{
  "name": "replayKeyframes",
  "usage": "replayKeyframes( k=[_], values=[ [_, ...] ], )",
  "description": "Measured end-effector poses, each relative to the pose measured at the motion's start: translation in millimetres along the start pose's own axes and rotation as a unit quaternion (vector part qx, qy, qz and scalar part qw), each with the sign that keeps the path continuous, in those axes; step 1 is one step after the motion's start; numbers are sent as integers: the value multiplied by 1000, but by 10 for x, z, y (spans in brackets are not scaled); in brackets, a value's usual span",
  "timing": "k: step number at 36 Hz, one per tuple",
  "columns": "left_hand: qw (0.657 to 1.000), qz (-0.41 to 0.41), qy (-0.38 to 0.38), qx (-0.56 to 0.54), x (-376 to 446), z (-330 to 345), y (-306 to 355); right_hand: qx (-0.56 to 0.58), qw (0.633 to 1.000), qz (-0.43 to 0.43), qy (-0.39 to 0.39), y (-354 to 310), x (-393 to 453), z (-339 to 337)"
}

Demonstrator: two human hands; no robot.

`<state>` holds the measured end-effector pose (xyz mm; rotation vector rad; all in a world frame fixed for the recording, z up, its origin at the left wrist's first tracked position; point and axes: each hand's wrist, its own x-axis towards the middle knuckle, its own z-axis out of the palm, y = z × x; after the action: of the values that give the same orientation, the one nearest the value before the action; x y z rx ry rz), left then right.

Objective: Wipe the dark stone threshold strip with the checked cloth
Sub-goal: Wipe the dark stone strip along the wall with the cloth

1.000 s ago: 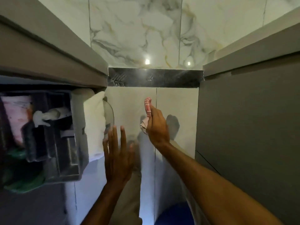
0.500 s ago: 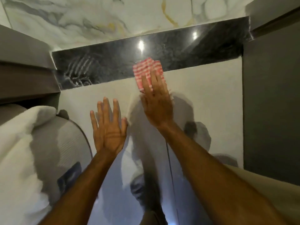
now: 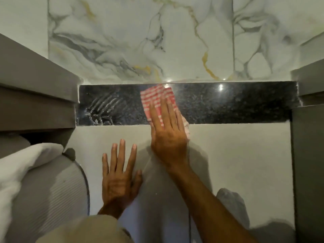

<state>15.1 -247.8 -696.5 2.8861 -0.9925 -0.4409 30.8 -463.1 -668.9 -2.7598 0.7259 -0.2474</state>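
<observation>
The dark speckled stone threshold strip (image 3: 228, 104) runs left to right between two grey door jambs. A red-and-white checked cloth (image 3: 156, 97) lies flat on its middle. My right hand (image 3: 166, 132) presses down on the cloth with fingers stretched out; the fingertips rest on the strip, the palm over the pale floor tile. My left hand (image 3: 121, 174) lies flat and spread on the pale tile below the strip, holding nothing. Streaky wipe marks (image 3: 101, 109) show on the strip's left end.
Marbled white tiles (image 3: 140, 41) lie beyond the strip. Grey jambs stand at the left (image 3: 35, 95) and right (image 3: 308, 137). A white towel (image 3: 19, 165) and a ribbed grey round object (image 3: 57, 190) sit at the lower left. My beige-clad knee (image 3: 84, 230) is at the bottom.
The view has come closer to the floor. My right hand slid the cloth fully onto the strip and flattened it; my left hand settled flat on the tile.
</observation>
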Motion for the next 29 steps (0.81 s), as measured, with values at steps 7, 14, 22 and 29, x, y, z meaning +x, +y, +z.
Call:
replayKeyframes(
  k=[7,14,22,29],
  values=[
    [1000,1,1,-9,35,-70,43,-93,988,124,20,461,-455,-340],
    [999,-12,42,-25,43,-1,46,-33,996,67,-49,46,456,-2],
    [991,-94,73,-54,29,-127,62,-26,990,-78,-115,72,-542,-305],
    [985,-122,104,-56,32,-119,62,-10,990,-56,-126,-306,360,-86]
  ],
)
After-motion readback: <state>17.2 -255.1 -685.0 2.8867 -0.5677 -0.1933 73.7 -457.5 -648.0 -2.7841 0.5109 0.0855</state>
